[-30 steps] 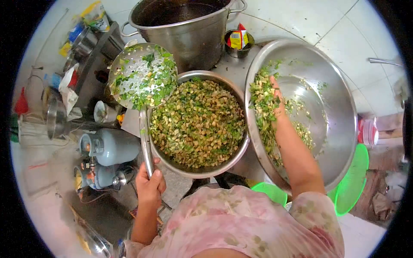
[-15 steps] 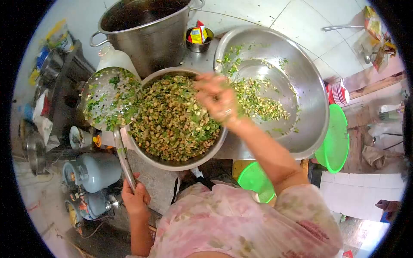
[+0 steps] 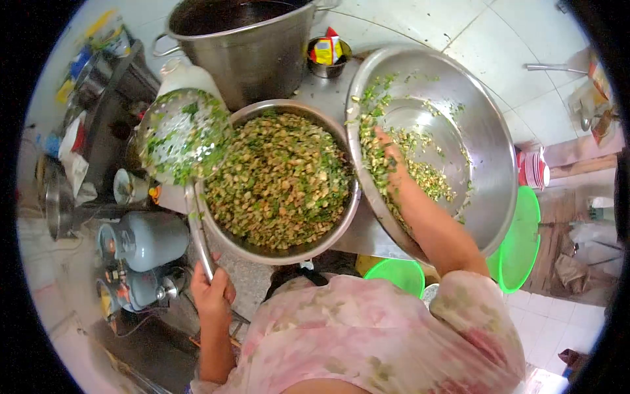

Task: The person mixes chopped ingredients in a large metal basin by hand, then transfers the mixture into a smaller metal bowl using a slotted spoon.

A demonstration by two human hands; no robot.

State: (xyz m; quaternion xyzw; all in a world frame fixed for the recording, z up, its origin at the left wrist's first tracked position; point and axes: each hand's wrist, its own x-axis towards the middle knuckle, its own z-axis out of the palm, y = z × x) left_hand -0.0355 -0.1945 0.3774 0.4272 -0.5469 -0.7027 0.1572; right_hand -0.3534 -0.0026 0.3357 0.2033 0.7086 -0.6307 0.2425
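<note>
My left hand is wrapped round the metal handle of a large perforated skimmer. The skimmer's head, dotted with green bits, hangs just left of a steel bowl heaped with chopped vegetable mix. My right hand reaches inside a wide steel basin, by its left wall, at the remaining chopped mix. Its fingers are mostly hidden, so their closure does not show. The basin looks tilted, its left rim beside the bowl's right edge.
A tall steel pot stands behind the bowl, beside a small metal cup with a yellow packet. A white bottle is behind the skimmer. Green plastic baskets sit low on the right; a gas cylinder is at left.
My right hand has moved right, from above the bowl into the basin. The basin now looks more tilted. My left hand still holds the skimmer; the whole view has shifted slightly.
</note>
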